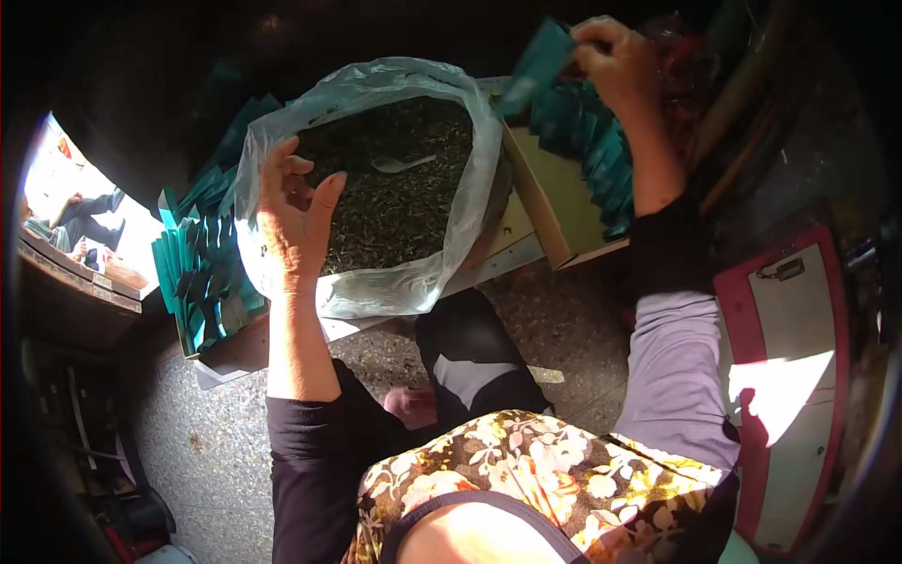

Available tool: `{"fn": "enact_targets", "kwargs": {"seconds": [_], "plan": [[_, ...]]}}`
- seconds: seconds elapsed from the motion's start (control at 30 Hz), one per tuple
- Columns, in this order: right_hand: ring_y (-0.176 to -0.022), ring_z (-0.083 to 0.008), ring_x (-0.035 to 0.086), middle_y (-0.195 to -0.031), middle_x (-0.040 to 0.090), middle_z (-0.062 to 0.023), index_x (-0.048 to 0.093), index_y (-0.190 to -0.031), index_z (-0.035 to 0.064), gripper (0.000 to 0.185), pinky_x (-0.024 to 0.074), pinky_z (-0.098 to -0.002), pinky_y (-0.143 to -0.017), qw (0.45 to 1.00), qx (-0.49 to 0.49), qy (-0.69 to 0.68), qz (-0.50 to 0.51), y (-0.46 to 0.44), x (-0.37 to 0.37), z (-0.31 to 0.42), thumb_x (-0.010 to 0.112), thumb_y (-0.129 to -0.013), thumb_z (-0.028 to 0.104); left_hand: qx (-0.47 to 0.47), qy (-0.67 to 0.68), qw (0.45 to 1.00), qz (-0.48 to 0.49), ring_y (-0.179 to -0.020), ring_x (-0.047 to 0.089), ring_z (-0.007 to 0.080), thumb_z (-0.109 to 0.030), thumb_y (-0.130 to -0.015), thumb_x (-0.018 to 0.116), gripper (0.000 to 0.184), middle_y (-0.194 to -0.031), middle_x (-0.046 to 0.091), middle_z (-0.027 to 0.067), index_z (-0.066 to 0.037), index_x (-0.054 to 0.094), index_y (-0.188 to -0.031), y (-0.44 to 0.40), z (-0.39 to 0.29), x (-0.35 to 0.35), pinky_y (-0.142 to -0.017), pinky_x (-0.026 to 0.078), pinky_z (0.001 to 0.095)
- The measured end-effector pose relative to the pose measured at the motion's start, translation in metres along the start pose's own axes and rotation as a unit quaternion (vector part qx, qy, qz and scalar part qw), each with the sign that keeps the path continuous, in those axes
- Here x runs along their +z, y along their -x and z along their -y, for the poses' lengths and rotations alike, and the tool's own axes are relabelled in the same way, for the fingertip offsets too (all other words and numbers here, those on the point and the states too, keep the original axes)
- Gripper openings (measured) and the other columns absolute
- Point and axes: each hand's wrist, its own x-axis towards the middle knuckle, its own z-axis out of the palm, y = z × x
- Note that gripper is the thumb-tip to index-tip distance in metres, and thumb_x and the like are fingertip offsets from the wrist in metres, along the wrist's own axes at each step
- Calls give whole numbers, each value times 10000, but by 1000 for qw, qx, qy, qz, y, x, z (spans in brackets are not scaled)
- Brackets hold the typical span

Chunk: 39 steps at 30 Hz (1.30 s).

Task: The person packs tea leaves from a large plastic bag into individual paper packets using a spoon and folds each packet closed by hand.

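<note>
A clear plastic bag [470, 202] stands wide open before me, holding a heap of dark dried leaves [399, 211]. On the leaves lies a small clear plastic spoon [404, 164]. My left hand [293, 211] is raised at the bag's left rim, thumb and fingers apart, with nothing in it. At the upper right my right hand [615, 66] pinches a green packet [540, 66] by its edge, slightly blurred. Below that hand, a cardboard box [537, 188] holds a row of similar green packets [606, 179].
More green packets [202, 273] stand packed in a box on the left. A pink-and-white cabinet [785, 376] with a padlock is at the right. Another person's legs [89, 211] show through the bright opening at far left. Speckled floor [216, 451] lies below.
</note>
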Motion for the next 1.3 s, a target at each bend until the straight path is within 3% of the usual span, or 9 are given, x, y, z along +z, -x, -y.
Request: {"fn": "enact_targets", "kwargs": {"seconds": [0.13, 0.17, 0.33, 0.43, 0.67, 1.3], "plan": [[-689, -206, 628, -742, 644, -79, 641, -779, 28, 101, 479, -296, -634, 975, -92, 203, 14, 17, -2, -83, 590, -691, 37, 3, -34, 999, -1, -735, 496, 102, -294, -783, 779, 582, -965, 570, 15, -93, 523, -1265, 0, 2, 4, -671, 444, 243], [-735, -279, 623, -779, 640, -122, 631, -772, 27, 117, 486, -337, -678, 974, -62, 216, 29, 24, 1, -94, 576, -671, 46, 4, -42, 999, 1, -735, 499, 103, -288, -791, 772, 569, -972, 572, 18, -91, 525, -1264, 0, 1, 5, -672, 446, 244], [-804, -385, 595, -823, 609, -161, 625, -730, 43, 70, 487, -459, -718, 965, -1, 256, 60, 41, 21, -142, 556, -718, 35, -2, -71, 997, 2, -736, 508, 105, -269, -808, 757, 547, -998, 578, 26, -88, 525, -1268, 0, 1, 6, -672, 450, 246], [-783, -371, 594, -778, 595, -174, 609, -744, 11, 70, 477, -435, -701, 959, 7, 280, 47, 45, 28, -157, 563, -691, 9, 11, -73, 997, -1, -728, 513, 106, -271, -823, 741, 531, -1007, 584, 36, -87, 523, -1270, -1, 4, 6, -662, 453, 250], [-857, -410, 592, -853, 607, -205, 612, -764, 2, 46, 477, -470, -759, 943, 65, 322, 53, 53, 34, -178, 580, -739, 23, 16, -76, 997, 9, -709, 519, 112, -274, -839, 722, 497, -998, 593, 53, -79, 531, -1255, -3, 6, 8, -645, 457, 248], [-901, -388, 572, -955, 583, -160, 615, -879, 28, 131, 468, -450, -765, 946, 103, 301, 70, 60, 30, -151, 614, -749, 19, 9, -79, 997, 20, -687, 505, 111, -214, -849, 712, 442, -987, 581, 54, -81, 542, -1234, -2, 5, 8, -637, 463, 240]]}}
